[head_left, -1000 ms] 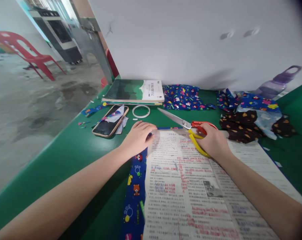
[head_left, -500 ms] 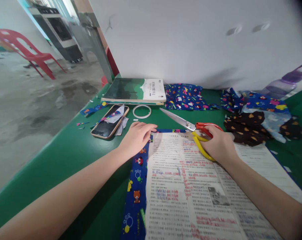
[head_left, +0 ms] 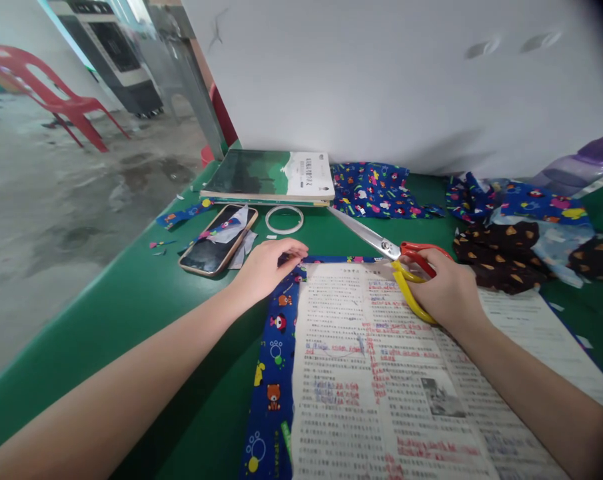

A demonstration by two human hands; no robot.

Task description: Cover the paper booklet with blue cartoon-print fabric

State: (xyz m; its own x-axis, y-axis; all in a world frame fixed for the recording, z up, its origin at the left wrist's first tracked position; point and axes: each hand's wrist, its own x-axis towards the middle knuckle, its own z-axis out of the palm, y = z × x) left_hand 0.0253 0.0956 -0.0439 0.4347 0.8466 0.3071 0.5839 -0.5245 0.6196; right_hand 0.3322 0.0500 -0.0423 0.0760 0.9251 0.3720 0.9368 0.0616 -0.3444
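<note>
My right hand (head_left: pixel 451 287) grips scissors (head_left: pixel 381 243) with one red and one yellow handle. Their blades look together and point up and left over the green table. Beneath lies a printed sheet (head_left: pixel 341 373) marked in red and blue writing, on a blue patterned wrapping piece (head_left: pixel 274 360) whose border shows at the left and top. At the sheet's top left corner is my left hand (head_left: pixel 276 267), its curved fingers and thumb slightly apart at the border. Whether the fingertips touch the wrapping is hard to tell.
A phone (head_left: pixel 216 243) with scraps on it and a white tape ring (head_left: pixel 284 220) lie at the left. Behind them are stacked books (head_left: pixel 268 175). Blue patterned pieces (head_left: pixel 371 190), brown patterned scraps (head_left: pixel 501 250) and a purple bottle (head_left: pixel 576 167) stand along the white wall (head_left: pixel 381 87).
My left hand's fingers have lifted and parted slightly at the corner. The scissors have shifted slightly right in view, along with the table things.
</note>
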